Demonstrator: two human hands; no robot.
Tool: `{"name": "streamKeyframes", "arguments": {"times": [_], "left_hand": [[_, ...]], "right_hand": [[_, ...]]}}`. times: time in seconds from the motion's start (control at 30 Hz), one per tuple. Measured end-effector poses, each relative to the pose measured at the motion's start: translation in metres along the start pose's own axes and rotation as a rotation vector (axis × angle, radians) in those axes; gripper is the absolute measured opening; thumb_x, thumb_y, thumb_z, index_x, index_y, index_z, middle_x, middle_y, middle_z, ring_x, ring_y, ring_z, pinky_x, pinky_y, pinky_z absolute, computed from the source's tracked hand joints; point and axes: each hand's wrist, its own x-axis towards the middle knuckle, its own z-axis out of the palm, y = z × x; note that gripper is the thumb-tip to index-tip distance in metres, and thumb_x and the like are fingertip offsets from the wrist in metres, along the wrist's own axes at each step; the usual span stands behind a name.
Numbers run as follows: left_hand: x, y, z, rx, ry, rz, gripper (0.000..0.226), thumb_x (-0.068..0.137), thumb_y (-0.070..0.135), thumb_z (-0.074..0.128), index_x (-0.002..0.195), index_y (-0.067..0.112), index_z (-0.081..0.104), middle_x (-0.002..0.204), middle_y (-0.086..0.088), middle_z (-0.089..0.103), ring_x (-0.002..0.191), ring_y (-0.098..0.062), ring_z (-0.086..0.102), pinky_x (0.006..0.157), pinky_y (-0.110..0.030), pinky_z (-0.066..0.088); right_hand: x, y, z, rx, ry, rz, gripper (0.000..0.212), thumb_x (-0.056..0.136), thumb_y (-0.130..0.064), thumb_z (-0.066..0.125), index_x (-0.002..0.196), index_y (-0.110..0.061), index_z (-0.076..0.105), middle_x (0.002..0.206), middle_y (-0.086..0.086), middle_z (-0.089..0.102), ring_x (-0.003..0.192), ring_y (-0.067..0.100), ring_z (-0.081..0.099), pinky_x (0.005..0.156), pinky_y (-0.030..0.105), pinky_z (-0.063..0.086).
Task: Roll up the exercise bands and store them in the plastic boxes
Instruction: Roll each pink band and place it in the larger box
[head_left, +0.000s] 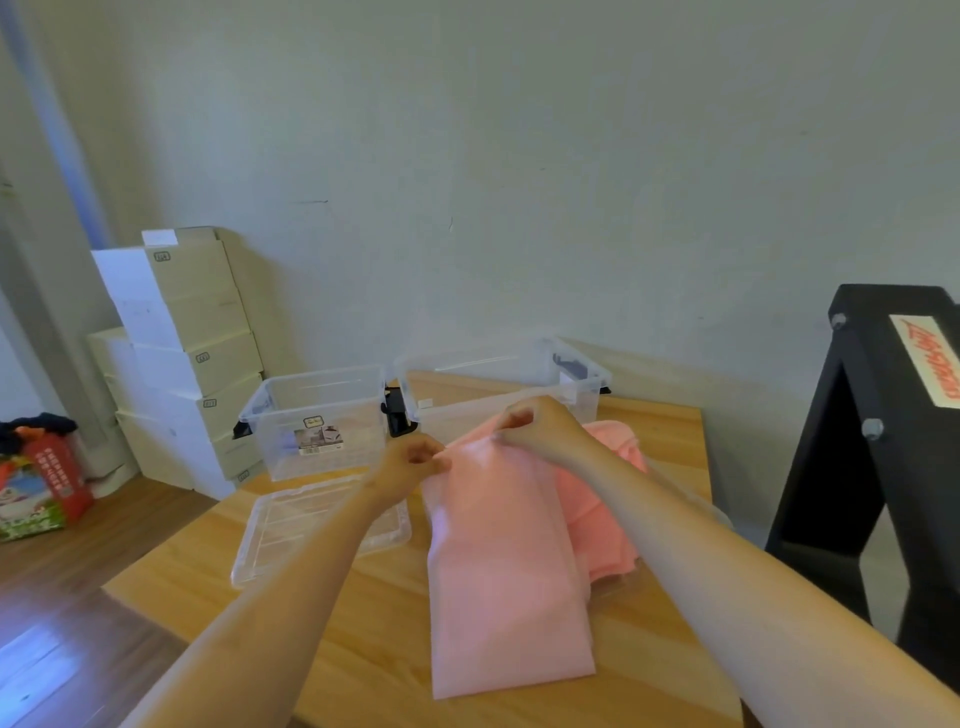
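The left hand (415, 460) and the right hand (530, 427) are working close together without touching. Each is pinching the far edge of a pink exercise band (504, 582) in curled fingers, the left at its corner. The band is lying flat along the wooden table (363, 649), its near end stopping just short of the table's near edge. A heap of pink bands (615, 499) is lying just to its right, partly behind the right forearm.

Beyond the hands the left plastic box (317, 410) is standing open, carrying a sticker too small to read. The right plastic box (506, 374) is standing open just beside it. A clear lid (291, 530) is lying left of the band, with bare wood showing between them.

At the right a black frame (852, 467) is bearing a white label in red script, illegible. Stacked cartons (197, 332) are showing small unreadable marks.
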Motion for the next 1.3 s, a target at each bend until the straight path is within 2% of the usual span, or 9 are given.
{"name": "streamKeyframes", "arguments": {"times": [0.1, 0.27, 0.37, 0.43, 0.53, 0.73, 1.07, 1.23, 1.3], "left_hand": [[0.002, 0.026, -0.022, -0.046, 0.029, 0.024, 0.009, 0.084, 0.002, 0.072, 0.078, 0.007, 0.067, 0.079, -0.008, 0.065, 0.072, -0.016, 0.061, 0.066, -0.019, 0.051], [0.007, 0.086, -0.058, -0.075, 0.056, 0.099, 0.009, 0.086, 0.012, 0.07, 0.078, 0.011, 0.068, 0.068, 0.007, 0.068, 0.063, -0.005, 0.062, 0.062, -0.016, 0.049], [0.015, 0.126, -0.079, -0.112, 0.046, 0.153, 0.017, 0.092, 0.011, 0.063, 0.075, 0.014, 0.064, 0.067, 0.011, 0.063, 0.065, -0.005, 0.059, 0.066, -0.018, 0.047], [0.019, 0.154, -0.088, -0.108, 0.045, 0.18, 0.023, 0.094, 0.008, 0.058, 0.072, 0.016, 0.061, 0.069, 0.009, 0.059, 0.065, -0.004, 0.055, 0.064, -0.017, 0.044], [0.021, 0.197, -0.098, -0.044, 0.073, 0.269, 0.025, 0.095, 0.007, 0.056, 0.072, 0.017, 0.059, 0.068, 0.009, 0.055, 0.059, -0.001, 0.051, 0.057, -0.012, 0.039], [0.023, 0.274, -0.121, -0.034, 0.168, 0.423, 0.017, 0.097, 0.012, 0.055, 0.081, 0.017, 0.056, 0.076, 0.0, 0.055, 0.068, -0.014, 0.05, 0.066, -0.025, 0.042], [0.02, 0.35, -0.139, -0.076, 0.335, 0.481, 0.014, 0.096, 0.013, 0.049, 0.084, 0.019, 0.051, 0.078, -0.001, 0.053, 0.066, -0.015, 0.048, 0.059, -0.024, 0.039], [0.02, 0.367, -0.142, 0.14, 0.524, 0.583, 0.007, 0.097, 0.013, 0.045, 0.091, 0.015, 0.049, 0.074, 0.003, 0.049, 0.064, -0.013, 0.042, 0.056, -0.023, 0.034], [0.018, 0.374, -0.145, 0.107, 0.542, 0.592, 0.007, 0.097, 0.015, 0.045, 0.091, 0.015, 0.049, 0.078, 0.002, 0.051, 0.065, -0.013, 0.043, 0.056, -0.022, 0.034]], "right_hand": [[0.003, -0.016, -0.016, 0.043, 0.052, -0.001, 0.017, 0.08, -0.009, 0.07, 0.067, -0.019, 0.069, 0.066, -0.007, 0.063, 0.057, -0.005, 0.053, 0.056, 0.015, 0.04], [0.019, -0.052, -0.048, 0.09, 0.168, -0.057, 0.018, 0.082, -0.013, 0.069, 0.067, -0.024, 0.066, 0.071, -0.003, 0.063, 0.071, 0.011, 0.057, 0.069, 0.026, 0.044], [0.025, -0.083, -0.073, 0.127, 0.193, -0.105, 0.007, 0.085, -0.015, 0.067, 0.078, -0.015, 0.069, 0.076, 0.002, 0.064, 0.075, 0.016, 0.06, 0.073, 0.034, 0.05], [0.027, -0.107, -0.091, 0.108, 0.22, -0.157, 0.006, 0.087, -0.014, 0.066, 0.084, -0.01, 0.069, 0.079, 0.004, 0.064, 0.075, 0.016, 0.06, 0.074, 0.033, 0.052], [0.03, -0.139, -0.118, 0.074, 0.295, -0.233, 0.01, 0.088, -0.013, 0.064, 0.078, -0.014, 0.066, 0.073, 0.0, 0.061, 0.073, 0.015, 0.058, 0.07, 0.03, 0.048], [0.033, -0.194, -0.166, 0.111, 0.417, -0.324, 0.016, 0.088, -0.012, 0.063, 0.074, -0.02, 0.064, 0.077, 0.002, 0.063, 0.076, 0.018, 0.06, 0.075, 0.035, 0.053], [0.043, -0.26, -0.202, 0.205, 0.559, -0.397, 0.02, 0.089, -0.015, 0.06, 0.071, -0.023, 0.061, 0.073, -0.005, 0.057, 0.068, 0.011, 0.054, 0.061, 0.023, 0.043], [0.04, -0.28, -0.208, 0.161, 0.566, -0.453, 0.017, 0.089, -0.014, 0.059, 0.074, -0.022, 0.06, 0.074, -0.006, 0.056, 0.068, 0.009, 0.053, 0.06, 0.02, 0.042], [0.038, -0.287, -0.211, 0.16, 0.57, -0.454, 0.018, 0.09, -0.015, 0.059, 0.073, -0.023, 0.06, 0.074, -0.006, 0.056, 0.067, 0.009, 0.053, 0.06, 0.02, 0.042]]}}
